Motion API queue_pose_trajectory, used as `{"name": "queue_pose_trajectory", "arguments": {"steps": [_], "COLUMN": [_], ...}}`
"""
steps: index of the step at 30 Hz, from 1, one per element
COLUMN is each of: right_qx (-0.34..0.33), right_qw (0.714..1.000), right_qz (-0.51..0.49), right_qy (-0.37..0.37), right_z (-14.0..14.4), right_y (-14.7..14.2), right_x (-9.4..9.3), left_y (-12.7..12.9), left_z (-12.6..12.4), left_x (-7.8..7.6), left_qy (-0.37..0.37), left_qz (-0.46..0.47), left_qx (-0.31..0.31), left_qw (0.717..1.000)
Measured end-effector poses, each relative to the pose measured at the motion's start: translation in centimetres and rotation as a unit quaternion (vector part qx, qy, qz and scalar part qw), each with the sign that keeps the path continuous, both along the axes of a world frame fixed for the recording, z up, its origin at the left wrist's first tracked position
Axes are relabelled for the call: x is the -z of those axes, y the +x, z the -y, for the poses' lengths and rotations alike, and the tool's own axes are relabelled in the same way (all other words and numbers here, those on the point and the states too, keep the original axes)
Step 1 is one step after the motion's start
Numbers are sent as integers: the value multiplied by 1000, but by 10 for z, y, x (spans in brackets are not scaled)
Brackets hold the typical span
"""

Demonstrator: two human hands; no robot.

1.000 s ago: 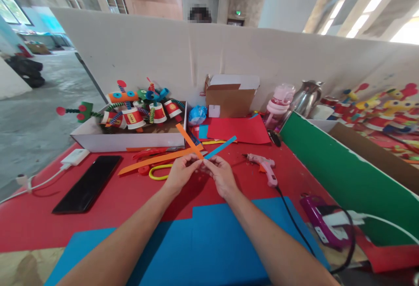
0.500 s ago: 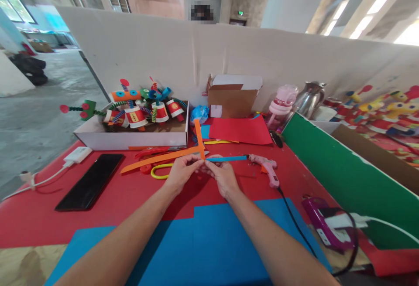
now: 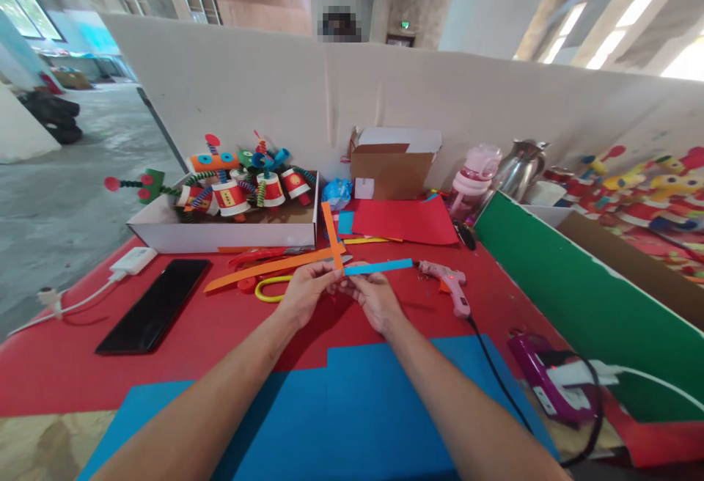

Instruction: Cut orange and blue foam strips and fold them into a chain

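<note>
Over the middle of the red table my two hands meet at the ends of two paper strips. My left hand [image 3: 309,292] is closed, its fingers pinching the lower end of an orange paper strip [image 3: 331,235] that stands up and away from me. In my right hand [image 3: 374,298], also closed, is the near end of a blue paper strip [image 3: 382,267] that points right. The strips come together at my fingertips; how they join is hidden. Behind my left hand lie another orange strip [image 3: 264,270] and scissors with a yellow handle [image 3: 269,289].
A pink glue gun [image 3: 448,281] lies right of my hands, its cord running toward me. Left are a black phone [image 3: 154,305] and a white box [image 3: 231,235] of paper-cup figures. A green-sided box [image 3: 583,305] and purple power strip [image 3: 550,375] stand right; blue sheets [image 3: 330,422] lie in front.
The blue strip has tilted, its flat side now showing more. The orange strip leans a little further left at its top. Both hands stay in nearly the same place.
</note>
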State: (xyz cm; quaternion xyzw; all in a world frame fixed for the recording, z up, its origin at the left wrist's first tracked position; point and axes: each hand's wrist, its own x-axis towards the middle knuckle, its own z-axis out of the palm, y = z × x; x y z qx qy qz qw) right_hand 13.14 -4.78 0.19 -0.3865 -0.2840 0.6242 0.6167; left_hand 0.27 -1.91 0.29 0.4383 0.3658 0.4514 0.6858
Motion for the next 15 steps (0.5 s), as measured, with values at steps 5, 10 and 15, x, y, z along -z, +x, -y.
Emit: {"name": "queue_pose_trajectory", "arguments": {"steps": [5, 10, 15], "right_qx": [-11, -14, 10], "right_qw": [1000, 1000, 999], "right_qz": [-4, 11, 45], "right_qy": [5, 8, 4], "right_z": [2, 0, -1], "right_y": [-1, 1, 1], "right_x": [0, 5, 5], "left_y": [1, 2, 2], "left_z": [2, 2, 1], "left_x": [-1, -4, -5], "left_qy": [17, 5, 1], "left_qz": [-21, -27, -29], "left_qx": [-11, -31, -31], "left_qw": [1000, 999, 999]}}
